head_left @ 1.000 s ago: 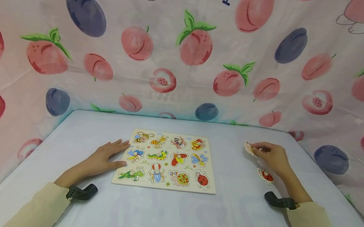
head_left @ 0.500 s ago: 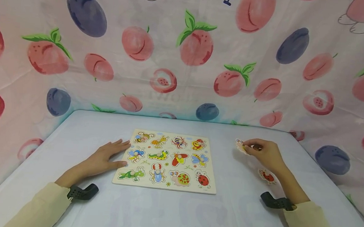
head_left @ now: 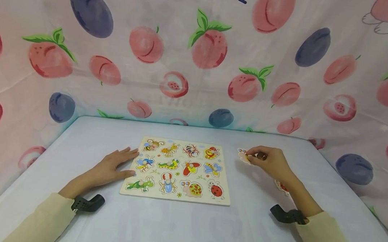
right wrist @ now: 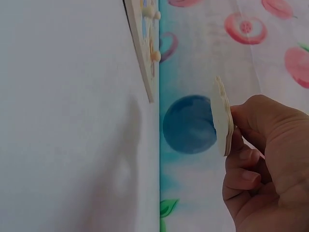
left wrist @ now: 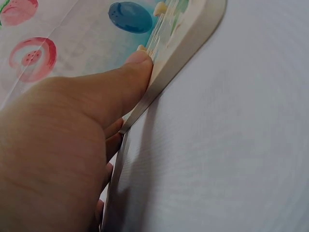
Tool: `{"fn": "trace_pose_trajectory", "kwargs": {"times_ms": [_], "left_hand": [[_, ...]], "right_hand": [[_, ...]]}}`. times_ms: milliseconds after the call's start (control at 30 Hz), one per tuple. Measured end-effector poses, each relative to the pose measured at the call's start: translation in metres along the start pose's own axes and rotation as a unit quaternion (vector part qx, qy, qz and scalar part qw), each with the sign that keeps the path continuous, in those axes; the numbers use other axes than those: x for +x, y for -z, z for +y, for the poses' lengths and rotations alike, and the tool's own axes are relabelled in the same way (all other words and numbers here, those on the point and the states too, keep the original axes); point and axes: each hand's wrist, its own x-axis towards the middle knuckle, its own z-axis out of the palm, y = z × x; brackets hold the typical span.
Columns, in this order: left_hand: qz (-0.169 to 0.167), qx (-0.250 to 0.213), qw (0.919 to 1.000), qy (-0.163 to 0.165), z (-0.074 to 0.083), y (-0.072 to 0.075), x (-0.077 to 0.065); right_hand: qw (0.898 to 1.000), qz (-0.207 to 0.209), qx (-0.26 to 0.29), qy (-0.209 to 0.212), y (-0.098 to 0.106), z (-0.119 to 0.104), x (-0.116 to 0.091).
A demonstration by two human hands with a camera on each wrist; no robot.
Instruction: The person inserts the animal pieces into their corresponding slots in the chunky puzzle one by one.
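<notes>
A wooden peg puzzle board (head_left: 156,173) printed with cartoon insects lies on the table. My left hand (head_left: 114,167) rests at its left edge with fingers extended; in the left wrist view the thumb (left wrist: 120,82) lies on the board's edge. Right of the board, my right hand (head_left: 270,162) pinches a snail puzzle piece (head_left: 243,155) between thumb and fingers. Its plain wooden back (right wrist: 221,118) shows in the right wrist view, lifted off the table. A ladybug puzzle piece (head_left: 281,186) lies on the table, partly hidden behind the right wrist.
Most pictures on the board carry knobbed pieces; the snail picture (head_left: 192,189) and the ladybug picture (head_left: 216,190) show no knob. A white cloth (head_left: 176,225) covers the table. Behind stands a fruit-patterned curtain (head_left: 195,88). Each wrist wears a black camera band (head_left: 87,203).
My right hand has carried the snail piece left toward the board, its forearm now covering part of the ladybug piece. The left hand stays in place.
</notes>
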Motion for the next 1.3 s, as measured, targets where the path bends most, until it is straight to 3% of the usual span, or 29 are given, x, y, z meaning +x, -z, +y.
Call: {"fn": "trace_pose_trajectory", "kwargs": {"times_ms": [400,767,1300], "left_hand": [[0.001,-0.002,0.9999,-0.017,0.0,-0.001,0.004],[0.001,-0.003,1.0,0.0,-0.001,-0.002,0.002],[0.007,-0.001,0.9998,-0.017,-0.003,-0.002,0.001]], "right_hand": [[1.0,-0.023,0.019,0.001,-0.013,-0.024,0.006],[0.998,-0.04,0.047,0.024,-0.027,-0.039,0.01],[0.994,-0.076,0.066,0.04,-0.049,-0.059,0.011]]}}
